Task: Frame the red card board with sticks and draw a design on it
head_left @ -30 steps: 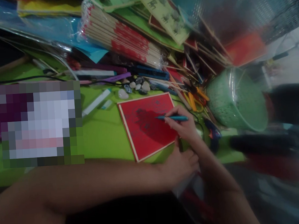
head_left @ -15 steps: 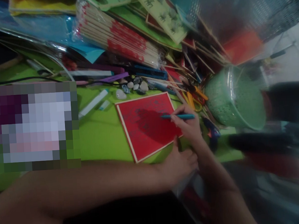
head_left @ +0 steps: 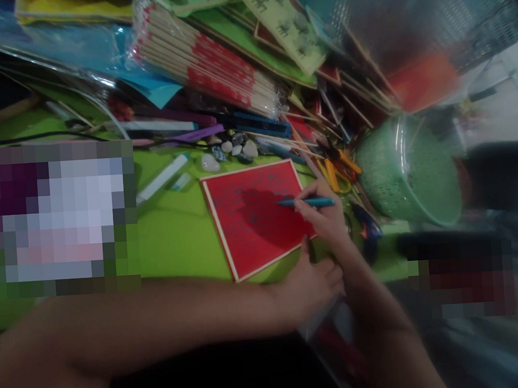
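A red card with a pale border (head_left: 243, 218) lies on the green table surface (head_left: 174, 234), with faint blue marks on it. My right hand (head_left: 324, 216) is closed round a teal pen (head_left: 306, 203), whose tip rests on the card's right half. My left hand (head_left: 311, 284) lies at the table's near edge just below the card's lower right corner. Its fingers are curled, and I cannot make out whether anything is in them.
A green perforated basket (head_left: 409, 176) stands right of the card. Behind the card lie small stones (head_left: 239, 149), yellow-handled scissors (head_left: 339, 174), a bundle of red-and-white sticks (head_left: 208, 74), pens, paper sheets and thin sticks. A white glue stick (head_left: 161, 177) lies left.
My right hand and the pen have shifted slightly right across the card. My left hand has barely moved.
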`<state>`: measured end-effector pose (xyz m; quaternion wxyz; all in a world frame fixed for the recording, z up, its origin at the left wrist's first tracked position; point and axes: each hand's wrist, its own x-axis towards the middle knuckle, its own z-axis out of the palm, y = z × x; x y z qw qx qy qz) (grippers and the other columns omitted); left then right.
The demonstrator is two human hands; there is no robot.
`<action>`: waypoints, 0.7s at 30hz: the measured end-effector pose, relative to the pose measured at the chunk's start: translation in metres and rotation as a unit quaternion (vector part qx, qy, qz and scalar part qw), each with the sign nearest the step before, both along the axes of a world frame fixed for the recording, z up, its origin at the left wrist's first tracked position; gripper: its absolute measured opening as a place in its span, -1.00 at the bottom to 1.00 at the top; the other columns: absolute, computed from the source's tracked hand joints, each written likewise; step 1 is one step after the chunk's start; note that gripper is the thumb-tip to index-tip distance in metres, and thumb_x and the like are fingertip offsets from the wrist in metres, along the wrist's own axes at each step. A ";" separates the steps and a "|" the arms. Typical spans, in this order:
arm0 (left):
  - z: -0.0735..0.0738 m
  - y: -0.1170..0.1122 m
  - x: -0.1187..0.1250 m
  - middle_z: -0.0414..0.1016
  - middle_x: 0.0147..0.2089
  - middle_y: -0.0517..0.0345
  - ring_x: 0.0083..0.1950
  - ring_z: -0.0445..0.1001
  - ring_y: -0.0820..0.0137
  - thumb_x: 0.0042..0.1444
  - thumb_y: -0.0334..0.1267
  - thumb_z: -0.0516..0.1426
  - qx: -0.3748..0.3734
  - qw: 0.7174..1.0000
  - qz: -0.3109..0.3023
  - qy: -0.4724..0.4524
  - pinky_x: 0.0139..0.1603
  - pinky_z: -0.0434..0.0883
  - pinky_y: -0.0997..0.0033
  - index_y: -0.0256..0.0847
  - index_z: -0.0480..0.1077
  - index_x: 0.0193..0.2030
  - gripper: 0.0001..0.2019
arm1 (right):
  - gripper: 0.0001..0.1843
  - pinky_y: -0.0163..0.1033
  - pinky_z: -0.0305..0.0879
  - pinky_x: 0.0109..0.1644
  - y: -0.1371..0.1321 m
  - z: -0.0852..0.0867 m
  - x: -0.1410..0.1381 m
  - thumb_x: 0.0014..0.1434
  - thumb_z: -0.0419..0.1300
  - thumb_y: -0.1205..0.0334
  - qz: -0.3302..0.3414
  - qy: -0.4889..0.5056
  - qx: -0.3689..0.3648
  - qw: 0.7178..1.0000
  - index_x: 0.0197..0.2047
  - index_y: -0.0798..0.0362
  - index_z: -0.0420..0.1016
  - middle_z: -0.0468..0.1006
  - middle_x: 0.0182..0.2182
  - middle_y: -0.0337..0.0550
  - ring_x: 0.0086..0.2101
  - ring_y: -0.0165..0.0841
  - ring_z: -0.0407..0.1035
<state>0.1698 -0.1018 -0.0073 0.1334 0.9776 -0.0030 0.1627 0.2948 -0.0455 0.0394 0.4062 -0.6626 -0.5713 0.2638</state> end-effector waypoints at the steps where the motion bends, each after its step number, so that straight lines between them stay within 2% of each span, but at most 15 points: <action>1: 0.000 0.000 0.000 0.53 0.19 0.03 0.19 0.43 0.19 0.41 -0.28 0.13 0.001 1.000 0.001 0.001 0.36 0.34 -0.27 -0.11 0.51 0.18 -0.74 | -0.91 -0.23 0.29 -0.45 0.000 0.000 0.000 0.22 0.29 0.21 0.000 -0.003 -0.002 1.000 -0.31 -0.06 0.45 0.48 -0.46 -0.32 -0.50 -0.42 0.29; 9: -0.003 -0.002 0.001 0.54 0.15 0.11 0.20 0.41 0.23 0.41 -0.25 0.15 0.000 1.000 0.014 -0.016 0.38 0.35 -0.19 -0.10 0.53 0.13 -0.77 | -0.90 -0.22 0.29 -0.37 0.000 0.000 -0.002 0.23 0.30 0.20 0.024 -0.014 -0.003 1.000 -0.31 -0.03 0.46 0.49 -0.45 -0.31 -0.46 -0.41 0.31; 14: -0.004 -0.003 0.001 0.54 0.14 0.08 0.19 0.42 0.23 0.38 -0.26 0.18 -0.001 1.000 0.017 -0.017 0.38 0.33 -0.24 -0.11 0.54 0.09 -0.80 | -0.89 -0.22 0.29 -0.34 0.000 0.000 -0.005 0.23 0.29 0.19 0.023 -0.018 -0.010 1.000 -0.31 -0.03 0.46 0.50 -0.46 -0.31 -0.44 -0.40 0.33; 21: 0.000 -0.001 -0.001 0.53 0.20 0.09 0.23 0.39 0.23 0.41 -0.26 0.15 -0.009 1.000 0.017 -0.004 0.39 0.33 -0.19 -0.10 0.52 0.15 -0.76 | -0.89 -0.23 0.28 -0.35 0.001 0.003 -0.006 0.22 0.29 0.20 0.025 -0.024 -0.004 0.999 -0.32 -0.05 0.45 0.48 -0.47 -0.34 -0.45 -0.41 0.32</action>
